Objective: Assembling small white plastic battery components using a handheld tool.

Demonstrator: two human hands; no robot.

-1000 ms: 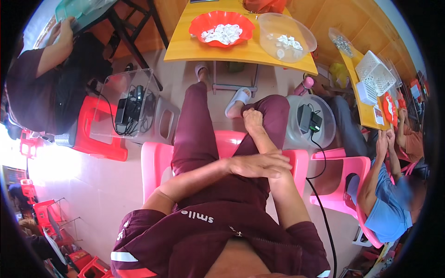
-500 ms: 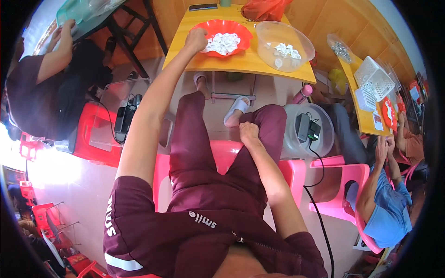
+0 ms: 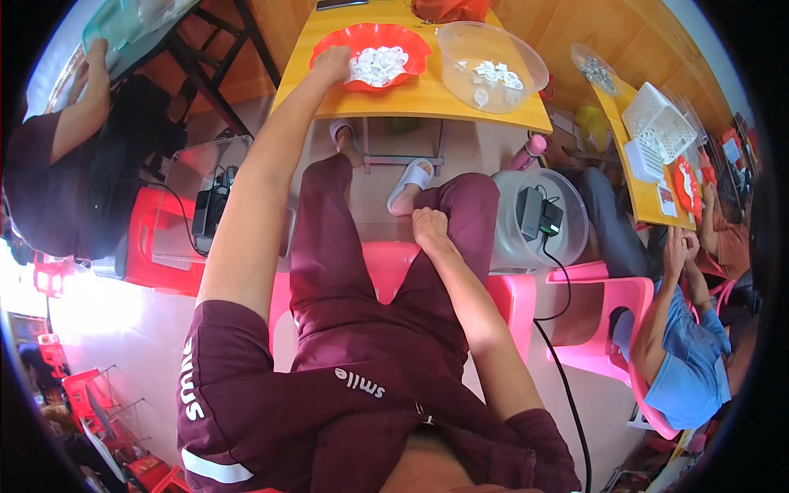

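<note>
A wavy-rimmed red bowl (image 3: 413,51) holds a heap of small white plastic pieces (image 3: 378,64) on the yellow table. My left hand (image 3: 331,64) is at the left part of this bowl, beside the heap. Its fingers look curled, and the back of the hand hides whatever is in them. My right hand (image 3: 430,228) rests on my right thigh with the fingers bent in; anything inside them cannot be seen. To the right of the red bowl stands a clear round plastic tub (image 3: 530,70), with a few white pieces (image 3: 496,76) lying in it.
A red plastic bag (image 3: 450,10) and a dark phone (image 3: 341,4) lie at the table's (image 3: 353,103) back. Right of my leg, black adapters (image 3: 538,215) sit in a clear tub with a trailing cable. Co-workers sit on both sides; white baskets (image 3: 657,123) stand on the right-hand table.
The whole view has shifted slightly, moving the table up and left in the picture. My left hand stays at the red bowl, a little closer to the heap. My right hand remains on my thigh.
</note>
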